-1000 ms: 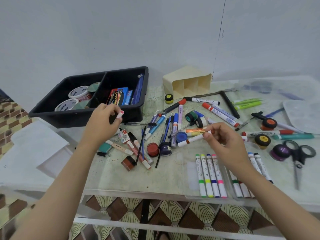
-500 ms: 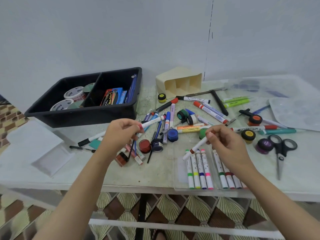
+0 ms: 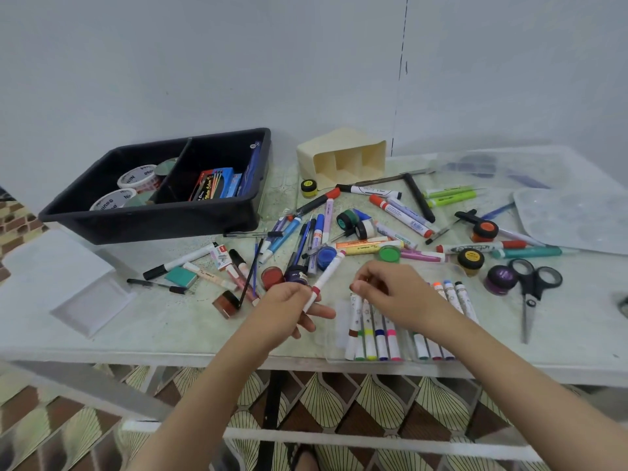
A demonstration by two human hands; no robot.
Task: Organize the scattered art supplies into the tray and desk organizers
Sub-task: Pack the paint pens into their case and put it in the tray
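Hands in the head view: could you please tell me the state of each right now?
Left hand: holding a red-banded white marker.
Right hand: curled at the top of the brown-banded marker; grip cannot be told.

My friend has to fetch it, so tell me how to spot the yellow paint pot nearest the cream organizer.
Find the black tray at back left; the cream organizer lies on its side just right of it. The pot stands before the organizer's left corner. It is small, black-sided and yellow-lidded; the other yellow-lidded pot sits far right by the scissors.
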